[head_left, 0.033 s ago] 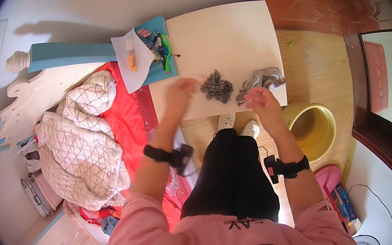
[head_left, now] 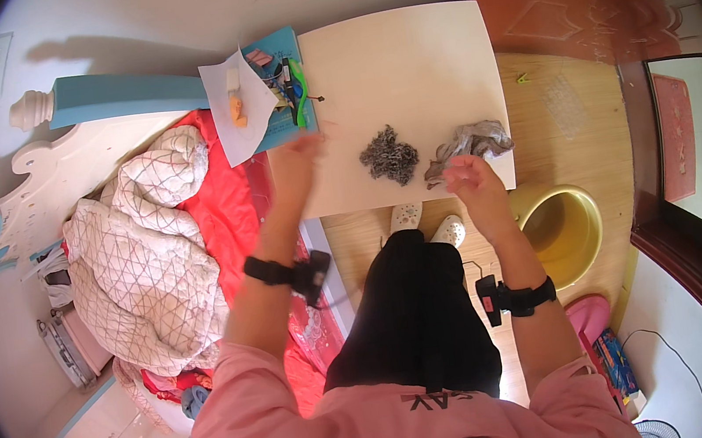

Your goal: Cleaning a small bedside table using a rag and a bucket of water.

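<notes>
My left hand (head_left: 297,162) hovers over the left front part of the white table (head_left: 400,53); motion smears its fingers, so their grip is unclear. To its right lies a dark grey and white speckled clump (head_left: 390,157) on the tabletop, apart from both hands; its kind is too fine to make out. Near the right front corner rests a crumpled grey-brown piece, cloth or thin plastic (head_left: 480,138). My right hand (head_left: 480,187) is at its near edge, fingers loosely bent and partly apart, with nothing visible in them. Whether they touch it cannot be seen.
A blue book (head_left: 282,131) with small items and a green-handled tool, plus a white paper sheet (head_left: 227,142) bearing an orange piece, occupies the table's left back corner. A yellow bucket (head_left: 589,245) stands right of the table. The bed with a quilt (head_left: 152,254) lies left.
My left hand has moved left, away from the speckled clump toward the blue book. My right hand has shifted only slightly right, and the things on the table stay put.
</notes>
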Motion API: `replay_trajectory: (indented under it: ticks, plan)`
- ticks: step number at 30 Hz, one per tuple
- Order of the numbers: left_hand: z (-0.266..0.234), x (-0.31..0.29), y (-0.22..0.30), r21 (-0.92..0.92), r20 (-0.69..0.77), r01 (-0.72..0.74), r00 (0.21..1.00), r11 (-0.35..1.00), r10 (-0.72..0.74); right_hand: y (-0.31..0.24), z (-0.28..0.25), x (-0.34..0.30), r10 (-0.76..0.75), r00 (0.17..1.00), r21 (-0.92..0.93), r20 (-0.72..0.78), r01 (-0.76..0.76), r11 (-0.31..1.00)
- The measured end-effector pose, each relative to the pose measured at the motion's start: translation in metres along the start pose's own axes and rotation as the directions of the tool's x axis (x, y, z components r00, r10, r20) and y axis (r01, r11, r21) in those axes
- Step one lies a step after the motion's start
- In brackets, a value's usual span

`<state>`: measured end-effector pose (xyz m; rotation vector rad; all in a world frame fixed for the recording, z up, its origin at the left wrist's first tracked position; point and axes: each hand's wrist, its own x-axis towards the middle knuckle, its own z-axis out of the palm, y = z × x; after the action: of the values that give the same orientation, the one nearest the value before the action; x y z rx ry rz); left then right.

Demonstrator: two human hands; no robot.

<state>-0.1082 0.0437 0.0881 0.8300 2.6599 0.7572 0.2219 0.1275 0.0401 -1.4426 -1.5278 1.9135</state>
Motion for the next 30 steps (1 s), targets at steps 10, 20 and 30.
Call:
replay_trajectory:
  ticks: [10,20,30]
  plan:
    - [0.028,0.004,-0.035,0.107,0.135,-0.17,0.979,0.98,0.155,0.014,-0.01,0.051,-0.45,0.892,-0.814,-0.045,0.228,0.533]
    - [0.126,-0.075,-0.011,-0.043,0.168,-0.356,0.918,0.933,0.358,0.023,-0.038,0.054,-0.298,0.952,-0.683,-0.07,0.172,0.71]
    - [0.084,-0.107,0.022,-0.375,0.715,0.287,0.695,0.882,0.078,-0.053,0.013,0.013,0.047,0.998,-0.07,-0.032,-0.049,0.996]
